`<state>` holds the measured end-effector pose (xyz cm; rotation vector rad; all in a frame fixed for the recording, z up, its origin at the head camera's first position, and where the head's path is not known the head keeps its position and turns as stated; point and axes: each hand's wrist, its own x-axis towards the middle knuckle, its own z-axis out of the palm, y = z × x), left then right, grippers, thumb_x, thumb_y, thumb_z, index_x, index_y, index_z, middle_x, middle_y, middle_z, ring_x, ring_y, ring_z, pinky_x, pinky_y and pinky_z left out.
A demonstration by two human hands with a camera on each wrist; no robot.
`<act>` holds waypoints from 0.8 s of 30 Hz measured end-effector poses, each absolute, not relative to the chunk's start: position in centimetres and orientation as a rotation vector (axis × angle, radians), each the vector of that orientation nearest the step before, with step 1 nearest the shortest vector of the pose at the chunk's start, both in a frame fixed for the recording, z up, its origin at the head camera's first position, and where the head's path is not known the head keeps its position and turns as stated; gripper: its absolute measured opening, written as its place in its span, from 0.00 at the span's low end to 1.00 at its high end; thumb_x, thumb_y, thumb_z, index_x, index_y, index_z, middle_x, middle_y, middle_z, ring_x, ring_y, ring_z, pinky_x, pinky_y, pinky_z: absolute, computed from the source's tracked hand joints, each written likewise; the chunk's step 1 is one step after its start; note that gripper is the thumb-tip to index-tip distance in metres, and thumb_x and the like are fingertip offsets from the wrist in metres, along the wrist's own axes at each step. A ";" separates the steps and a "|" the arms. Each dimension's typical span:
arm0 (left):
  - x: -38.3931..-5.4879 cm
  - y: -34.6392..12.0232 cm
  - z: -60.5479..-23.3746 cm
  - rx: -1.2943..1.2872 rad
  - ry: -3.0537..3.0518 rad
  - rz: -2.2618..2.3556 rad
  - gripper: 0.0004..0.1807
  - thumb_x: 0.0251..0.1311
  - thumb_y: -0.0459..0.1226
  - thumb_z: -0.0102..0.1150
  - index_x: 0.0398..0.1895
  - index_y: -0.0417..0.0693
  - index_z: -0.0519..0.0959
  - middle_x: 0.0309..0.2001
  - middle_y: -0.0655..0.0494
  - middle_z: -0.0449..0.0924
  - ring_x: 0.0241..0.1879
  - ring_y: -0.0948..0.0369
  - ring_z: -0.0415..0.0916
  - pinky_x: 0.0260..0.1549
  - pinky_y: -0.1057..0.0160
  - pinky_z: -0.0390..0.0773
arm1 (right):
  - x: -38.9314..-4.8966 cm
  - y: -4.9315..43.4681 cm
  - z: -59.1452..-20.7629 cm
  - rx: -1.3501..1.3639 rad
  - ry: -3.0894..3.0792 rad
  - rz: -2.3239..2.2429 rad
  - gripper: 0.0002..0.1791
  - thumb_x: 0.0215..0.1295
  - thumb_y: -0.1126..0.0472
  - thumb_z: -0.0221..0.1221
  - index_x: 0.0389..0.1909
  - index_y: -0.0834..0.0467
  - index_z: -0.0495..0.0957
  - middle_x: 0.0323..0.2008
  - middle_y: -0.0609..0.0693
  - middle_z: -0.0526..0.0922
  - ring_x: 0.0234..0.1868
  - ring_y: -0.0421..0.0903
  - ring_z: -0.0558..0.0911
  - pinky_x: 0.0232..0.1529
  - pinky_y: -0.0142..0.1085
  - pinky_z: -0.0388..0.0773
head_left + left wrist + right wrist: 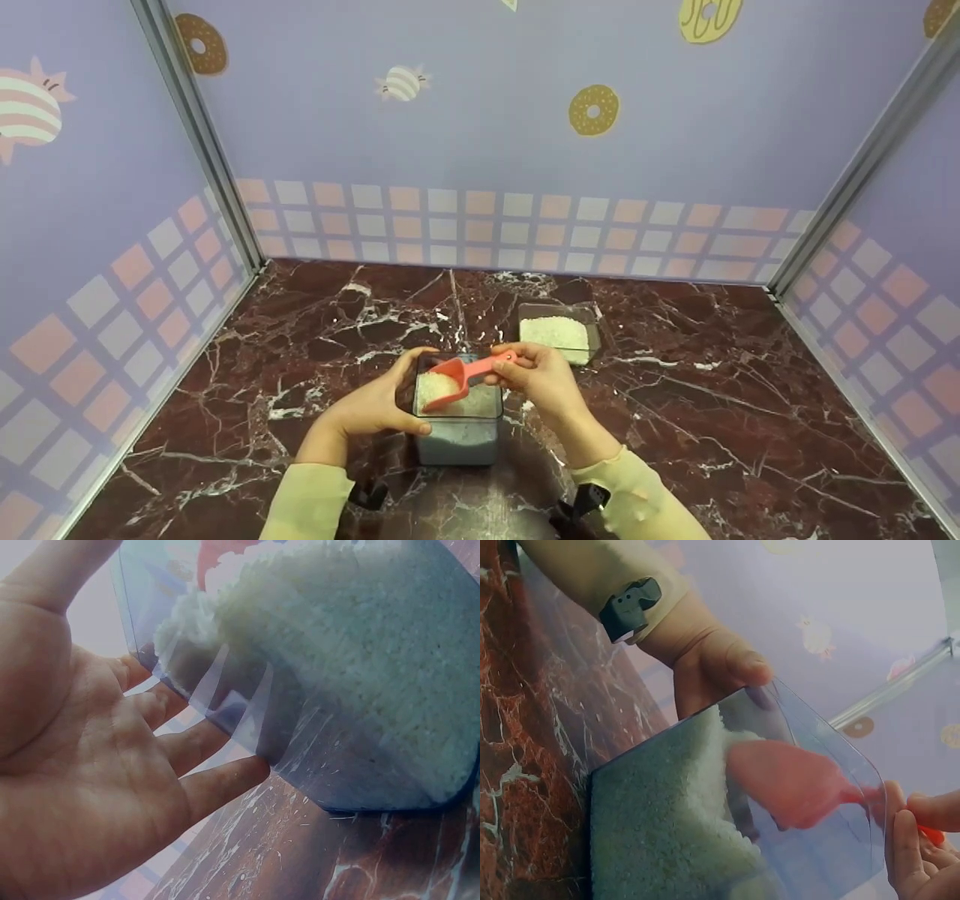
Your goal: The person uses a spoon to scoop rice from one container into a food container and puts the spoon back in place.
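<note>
A clear plastic container (459,441) of rice stands on the table in front of me. My left hand (375,405) holds its left side, thumb at the near rim and fingers around the far side; the left wrist view shows those fingers (217,784) against the wall. My right hand (541,379) pinches the handle of a red scoop (452,369) over the container's right side. Rice (437,388) fills the scoop's bowl, which is inside the container's mouth. Through the wall in the right wrist view, the scoop (787,780) is next to a slope of rice (660,817).
Behind my right hand is a shallow clear tray (592,330) with a heap of white rice (555,335). The dark red marbled table (712,420) carries scattered white specks. Patterned purple panels (480,142) enclose the back and sides.
</note>
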<state>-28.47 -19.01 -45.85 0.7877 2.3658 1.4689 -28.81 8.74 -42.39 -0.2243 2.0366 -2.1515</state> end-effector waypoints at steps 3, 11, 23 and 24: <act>-28.5 -19.1 -45.9 0.762 2.357 1.468 0.61 0.45 0.42 0.80 0.79 0.57 0.50 0.73 0.45 0.68 0.73 0.44 0.63 0.72 0.38 0.61 | -29.0 9.2 -42.6 -0.206 1.959 -2.182 0.19 0.68 0.73 0.60 0.58 0.77 0.75 0.30 0.50 0.88 0.28 0.38 0.87 0.31 0.25 0.83; -28.3 -19.0 -45.8 0.724 2.380 1.450 0.62 0.45 0.44 0.80 0.80 0.58 0.49 0.74 0.43 0.66 0.74 0.42 0.61 0.71 0.34 0.61 | -29.6 10.1 -43.3 -0.156 1.760 -2.247 0.23 0.69 0.75 0.55 0.62 0.81 0.68 0.31 0.48 0.86 0.28 0.36 0.87 0.35 0.23 0.84; -28.4 -19.0 -45.8 0.743 2.343 1.482 0.61 0.46 0.41 0.80 0.80 0.56 0.49 0.70 0.44 0.70 0.70 0.45 0.67 0.70 0.40 0.65 | -30.6 11.3 -44.0 -0.113 1.520 -2.287 0.28 0.73 0.74 0.51 0.70 0.81 0.57 0.28 0.46 0.86 0.28 0.34 0.86 0.35 0.21 0.83; -28.4 -19.0 -45.8 0.752 2.330 1.494 0.61 0.46 0.41 0.80 0.80 0.56 0.49 0.69 0.45 0.70 0.69 0.46 0.68 0.70 0.42 0.65 | -30.7 11.4 -44.1 -0.102 1.498 -2.291 0.27 0.73 0.74 0.51 0.69 0.80 0.58 0.28 0.47 0.87 0.27 0.34 0.86 0.35 0.21 0.83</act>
